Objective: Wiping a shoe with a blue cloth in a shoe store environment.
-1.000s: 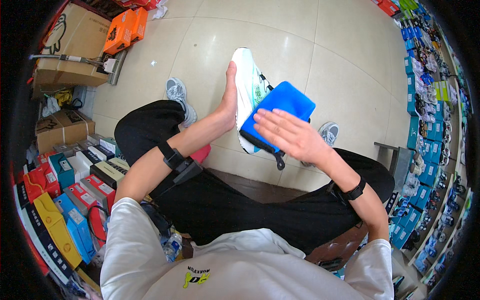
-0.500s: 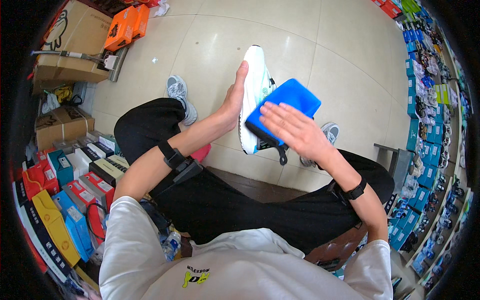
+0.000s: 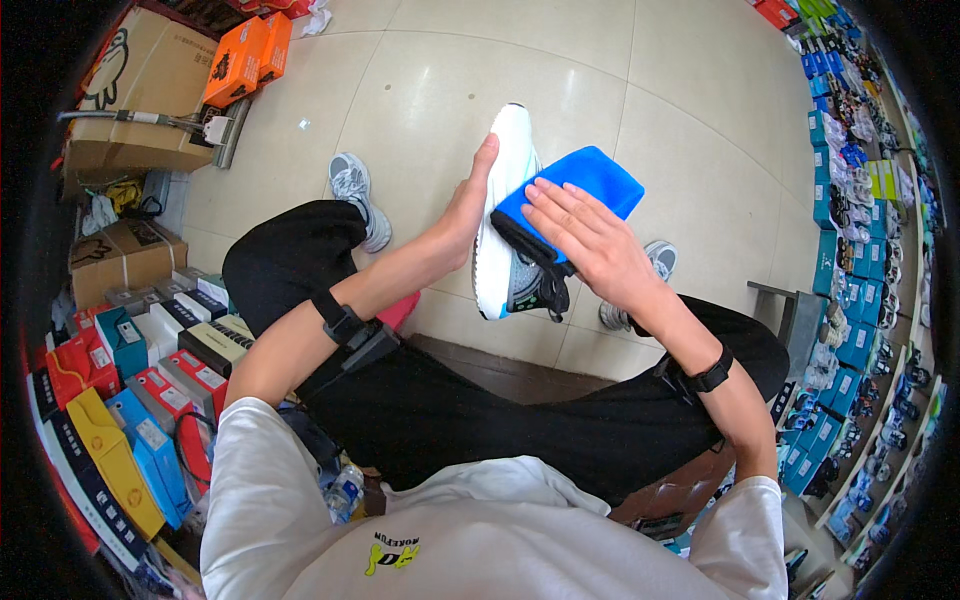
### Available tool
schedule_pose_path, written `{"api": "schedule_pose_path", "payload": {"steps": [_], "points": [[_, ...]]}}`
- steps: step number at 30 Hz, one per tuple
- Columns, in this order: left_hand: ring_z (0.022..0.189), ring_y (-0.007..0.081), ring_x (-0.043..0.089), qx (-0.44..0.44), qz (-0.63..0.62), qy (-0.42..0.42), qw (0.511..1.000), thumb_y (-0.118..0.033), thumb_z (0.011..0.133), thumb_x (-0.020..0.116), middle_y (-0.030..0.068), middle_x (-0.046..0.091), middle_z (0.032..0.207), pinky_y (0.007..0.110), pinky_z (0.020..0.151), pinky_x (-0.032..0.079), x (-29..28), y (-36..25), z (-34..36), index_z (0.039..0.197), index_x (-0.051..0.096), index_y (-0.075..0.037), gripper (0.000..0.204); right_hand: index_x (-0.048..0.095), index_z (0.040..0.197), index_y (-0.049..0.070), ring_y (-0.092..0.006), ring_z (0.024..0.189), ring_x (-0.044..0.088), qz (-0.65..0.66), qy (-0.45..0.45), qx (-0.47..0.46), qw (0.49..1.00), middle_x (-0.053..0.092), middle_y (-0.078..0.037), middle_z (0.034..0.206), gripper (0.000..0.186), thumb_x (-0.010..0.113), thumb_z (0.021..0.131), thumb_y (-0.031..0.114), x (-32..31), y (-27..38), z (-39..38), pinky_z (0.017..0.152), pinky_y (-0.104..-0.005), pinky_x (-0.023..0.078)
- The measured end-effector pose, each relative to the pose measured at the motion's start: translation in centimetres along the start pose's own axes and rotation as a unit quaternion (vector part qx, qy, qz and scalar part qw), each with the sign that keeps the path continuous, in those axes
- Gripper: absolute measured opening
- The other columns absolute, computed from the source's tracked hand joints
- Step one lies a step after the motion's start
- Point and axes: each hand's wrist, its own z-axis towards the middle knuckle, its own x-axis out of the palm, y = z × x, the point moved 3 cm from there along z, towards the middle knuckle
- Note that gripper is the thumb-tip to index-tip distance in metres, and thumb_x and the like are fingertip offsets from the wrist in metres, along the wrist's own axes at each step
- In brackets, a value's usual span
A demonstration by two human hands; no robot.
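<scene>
My left hand grips a white running shoe held upright, its toe pointing away from me and its thumb side along the sole. A blue cloth pad with a black edge lies against the shoe's side, covering much of the upper. My right hand holds this pad to the shoe, fingers pressed together across it; its thumb is mostly hidden. Black laces and a dark grey collar show below the pad.
My grey sneakers rest on the tiled floor. Shoeboxes and cardboard cartons crowd the left. Orange boxes sit at upper left. Shelves of shoes and teal boxes line the right, beside a grey bench.
The shoe has shifted right, then slightly toward me, exposing more of its dark collar. The pad and my right hand have moved up along the shoe, away from me.
</scene>
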Motion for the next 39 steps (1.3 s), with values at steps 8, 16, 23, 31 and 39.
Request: {"api": "schedule_pose_path", "payload": {"steps": [8, 16, 23, 31, 39], "points": [[0.128, 0.0265, 0.067, -0.026, -0.004, -0.002, 1.000, -0.095, 0.096, 0.038, 0.0191, 0.068, 0.142, 0.041, 0.112, 0.051, -0.8, 0.8, 0.1, 0.154, 0.056, 0.001, 0.113, 0.066, 0.145, 0.001, -0.0296, 0.147, 0.060, 0.011, 0.009, -0.093, 0.996, 0.065, -0.015, 0.155, 0.046, 0.059, 0.101, 0.009, 0.7, 3.4, 0.5, 0.124, -0.0458, 0.049], [0.135, 0.0266, 0.062, -0.036, 0.011, -0.030, 0.999, -0.096, 0.094, 0.044, 0.0212, 0.065, 0.147, 0.041, 0.119, 0.046, 0.6, -0.1, -1.0, 0.154, 0.055, 0.006, 0.119, 0.063, 0.147, 0.000, -0.0299, 0.149, 0.058, 0.005, 0.012, -0.041, 0.999, 0.062, -0.015, 0.158, 0.048, 0.059, 0.101, 0.010, 0.6, 1.7, 0.3, 0.125, -0.0469, 0.047], [0.143, 0.0271, 0.059, -0.066, 0.016, 0.042, 0.997, -0.090, 0.098, 0.046, 0.0176, 0.059, 0.156, 0.043, 0.122, 0.043, 0.4, 0.2, -1.0, 0.165, 0.045, -0.003, 0.110, 0.060, 0.149, 0.002, -0.0310, 0.151, 0.056, 0.005, 0.016, -0.042, 0.999, 0.059, -0.017, 0.160, 0.054, 0.059, 0.097, 0.014, 0.7, 1.0, 0.2, 0.127, -0.0469, 0.045], [0.143, 0.0277, 0.059, -0.111, 0.020, 0.095, 0.989, -0.088, 0.099, 0.047, 0.0170, 0.057, 0.159, 0.043, 0.120, 0.047, 0.9, -0.4, -1.3, 0.166, 0.043, -0.006, 0.107, 0.061, 0.148, 0.000, -0.0307, 0.150, 0.057, 0.014, 0.008, -0.065, 0.998, 0.060, -0.018, 0.160, 0.052, 0.059, 0.098, 0.014, 1.3, 2.2, -0.3, 0.126, -0.0466, 0.047], [0.126, 0.0249, 0.070, -0.060, 0.032, 0.045, 0.997, -0.086, 0.099, 0.050, 0.0155, 0.068, 0.146, 0.042, 0.112, 0.055, 2.3, -1.1, -1.9, 0.159, 0.052, -0.008, 0.098, 0.061, 0.147, 0.001, -0.0304, 0.150, 0.057, -0.016, 0.008, -0.022, 1.000, 0.061, -0.016, 0.159, 0.053, 0.060, 0.096, 0.014, -0.1, 0.3, 0.1, 0.126, -0.0464, 0.047]]}}
